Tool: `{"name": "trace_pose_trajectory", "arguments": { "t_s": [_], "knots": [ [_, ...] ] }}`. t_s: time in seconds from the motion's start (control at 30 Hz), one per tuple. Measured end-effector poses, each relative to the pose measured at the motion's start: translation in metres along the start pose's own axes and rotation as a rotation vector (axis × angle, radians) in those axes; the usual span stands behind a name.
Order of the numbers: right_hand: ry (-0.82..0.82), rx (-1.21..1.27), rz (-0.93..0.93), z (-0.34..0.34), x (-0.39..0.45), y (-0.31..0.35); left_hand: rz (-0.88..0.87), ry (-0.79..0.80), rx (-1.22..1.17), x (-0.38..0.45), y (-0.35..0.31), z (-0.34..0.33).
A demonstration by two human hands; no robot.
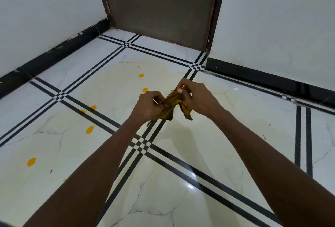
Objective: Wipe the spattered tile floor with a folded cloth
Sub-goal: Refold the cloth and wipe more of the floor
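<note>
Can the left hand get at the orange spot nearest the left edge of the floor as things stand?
Probably yes, once freed: the left hand is shut on the cloth with the right hand, held above the floor. Nothing lies between it and the orange spot.

A brown door (160,5) stands at the far centre, black skirting (52,52) lining white walls (272,13) either side; possibly ajar.

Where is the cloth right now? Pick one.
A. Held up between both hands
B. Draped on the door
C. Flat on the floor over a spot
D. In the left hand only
A: the cloth is bunched between the left hand and right hand, raised above the floor, with orange spots unwiped.
</note>
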State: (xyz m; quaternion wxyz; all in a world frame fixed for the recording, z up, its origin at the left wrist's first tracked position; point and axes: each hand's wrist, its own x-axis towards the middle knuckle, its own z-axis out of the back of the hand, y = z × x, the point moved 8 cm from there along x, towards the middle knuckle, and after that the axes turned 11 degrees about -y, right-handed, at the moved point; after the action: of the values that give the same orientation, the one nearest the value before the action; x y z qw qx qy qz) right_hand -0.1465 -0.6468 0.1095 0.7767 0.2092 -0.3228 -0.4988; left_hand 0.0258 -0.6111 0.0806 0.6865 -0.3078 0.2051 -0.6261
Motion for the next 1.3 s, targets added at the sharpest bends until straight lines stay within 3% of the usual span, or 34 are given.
{"name": "trace_pose_trajectory", "arguments": {
  "t_s": [0.1,0.2,0.3,0.37,0.57,0.73,1.0,1.1,1.17,1.23,1.3],
  "knots": [
    [0.087,-0.081,-0.027,-0.005,-0.002,-0.010,0.075,-0.021,-0.032,0.000,0.012,0.005],
    [0.043,-0.007,-0.059,0.000,0.000,-0.010,0.180,-0.123,-0.155,0.002,0.016,0.017],
    [-0.015,0.030,-0.108,0.005,0.007,-0.013,0.221,-0.093,-0.279,0.005,0.012,0.016],
    [0.030,0.045,-0.144,0.003,0.010,-0.015,0.224,-0.077,-0.355,0.006,0.007,0.016],
    [0.127,0.389,-0.352,-0.004,0.004,-0.023,0.015,-0.073,-0.436,0.009,-0.031,0.020],
    [0.154,0.658,-0.447,-0.024,-0.013,-0.023,-0.210,-0.146,-0.280,0.028,-0.065,0.037],
    [0.191,0.769,-0.532,-0.060,-0.034,-0.014,-0.258,-0.078,-0.147,0.061,-0.101,0.047],
    [0.147,0.911,-0.676,-0.060,-0.032,-0.020,-0.144,-0.064,-0.235,0.062,-0.083,0.041],
    [0.105,1.003,-0.738,-0.055,-0.030,-0.022,-0.027,-0.134,-0.267,0.050,-0.050,0.032],
    [0.064,1.040,-0.755,-0.050,-0.028,-0.025,0.200,-0.169,-0.307,0.030,-0.007,0.014],
    [0.045,1.058,-0.765,-0.047,-0.029,-0.026,0.448,-0.091,-0.364,0.008,0.031,-0.012]
  ]
}}
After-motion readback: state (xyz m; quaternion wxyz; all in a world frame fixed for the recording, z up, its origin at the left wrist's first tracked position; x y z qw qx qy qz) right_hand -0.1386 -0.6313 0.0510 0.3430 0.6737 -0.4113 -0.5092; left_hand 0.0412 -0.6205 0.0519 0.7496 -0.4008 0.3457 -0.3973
